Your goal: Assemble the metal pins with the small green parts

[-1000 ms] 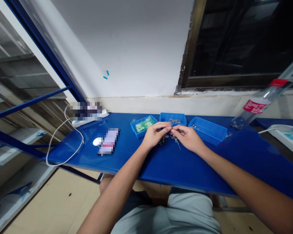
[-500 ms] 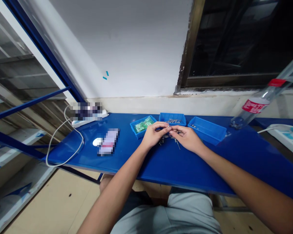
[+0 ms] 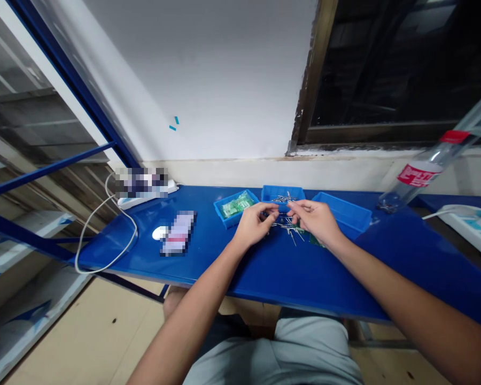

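My left hand (image 3: 254,224) is curled just in front of the middle blue tray (image 3: 282,193), which holds metal pins. Its fingertips are pressed together, and anything between them is too small to see. My right hand (image 3: 315,221) hangs just above the blue table (image 3: 288,272), its fingers loosely apart and holding nothing visible. Below and between my hands lies a loose scatter of metal pins (image 3: 287,230). A small green piece (image 3: 316,241) shows under my right palm. My right hand partly hides the right blue tray (image 3: 344,211). The left blue tray (image 3: 236,207) holds green packets.
Along the table's left side lie a white computer mouse (image 3: 159,233), a pixelated flat object (image 3: 179,233) and a white cable (image 3: 104,235). A clear plastic bottle (image 3: 417,174) lies tilted at the right. A white power strip (image 3: 465,224) sits beyond the table's right end.
My hands have drawn apart, with the right one moving right and over the right tray. More pins and a green piece now show on the table.
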`<state>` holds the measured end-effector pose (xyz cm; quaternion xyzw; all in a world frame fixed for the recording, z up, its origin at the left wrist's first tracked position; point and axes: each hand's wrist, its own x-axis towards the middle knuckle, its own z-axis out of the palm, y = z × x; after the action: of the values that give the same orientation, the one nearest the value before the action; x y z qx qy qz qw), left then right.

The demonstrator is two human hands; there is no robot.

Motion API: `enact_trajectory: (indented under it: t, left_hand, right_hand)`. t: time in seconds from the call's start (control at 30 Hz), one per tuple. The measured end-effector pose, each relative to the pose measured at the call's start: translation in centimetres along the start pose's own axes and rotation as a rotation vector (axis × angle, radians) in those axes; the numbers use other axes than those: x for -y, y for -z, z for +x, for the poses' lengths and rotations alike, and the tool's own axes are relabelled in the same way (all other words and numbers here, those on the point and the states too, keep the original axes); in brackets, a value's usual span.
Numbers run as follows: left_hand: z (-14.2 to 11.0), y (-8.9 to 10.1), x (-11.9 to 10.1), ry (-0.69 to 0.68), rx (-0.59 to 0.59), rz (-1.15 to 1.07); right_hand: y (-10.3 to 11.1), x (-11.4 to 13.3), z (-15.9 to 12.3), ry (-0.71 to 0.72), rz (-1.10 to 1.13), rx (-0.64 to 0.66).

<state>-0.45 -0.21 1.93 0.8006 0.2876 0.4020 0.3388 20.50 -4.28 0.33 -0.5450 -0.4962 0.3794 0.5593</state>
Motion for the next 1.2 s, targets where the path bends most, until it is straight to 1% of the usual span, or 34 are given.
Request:
enact_trajectory:
  t: [0.1, 0.13, 0.17, 0.27, 0.37, 0.53, 0.77, 0.87, 0.97, 1.07, 1.13, 1.2]
  left_hand:
    - [-0.3, -0.2, -0.2, -0.165, 0.154, 0.223]
    - [-0.4, -0.3, -0.2, -0.202, 0.202, 0.284]
    - [-0.4, -0.3, -0.1, -0.220, 0.241, 0.337]
    - [-0.5, -0.5, 0.3, -0.218, 0.320, 0.458]
    - [-0.4, -0.5, 0.6, -0.233, 0.348, 0.504]
    - [-0.2, -0.6, 0.6, -0.271, 0.327, 0.563]
    - [-0.4, -1.3, 0.1, -0.313, 0.287, 0.755]
    - [-0.6, -1.7, -0.2, -0.304, 0.273, 0.799]
    - [-0.6, -1.8, -0.4, -0.250, 0.235, 0.738]
    - [-0.5, -1.6, -0.3, -0.173, 0.134, 0.589]
    - [-0.4, -1.3, -0.2, -0.130, 0.060, 0.478]
    - [-0.3, -0.9, 0.0, -0.106, 0.007, 0.391]
  right_hand:
    - [0.5, 0.3, 0.2, -0.047, 0.028, -0.057]
    - [0.6, 0.5, 0.2, -0.047, 0.042, -0.063]
    - [0.6, 0.6, 0.2, -0.037, 0.049, -0.063]
    - [0.4, 0.9, 0.0, 0.027, 0.019, -0.032]
    - [0.1, 0.9, -0.2, 0.074, -0.039, 0.005]
    - [-0.2, 0.4, -0.2, 0.103, -0.087, 0.038]
    - [-0.2, 0.3, -0.2, 0.121, -0.093, 0.039]
    - [-0.1, 0.1, -0.2, 0.146, -0.122, 0.038]
    - [0.0, 0.0, -0.2, 0.224, -0.212, -0.002]
    - [0.1, 0.1, -0.3, 0.347, -0.381, -0.060]
    - [0.2, 0.3, -0.4, 0.401, -0.476, -0.056]
    - [0.2, 0.3, -0.3, 0.429, -0.528, -0.018]
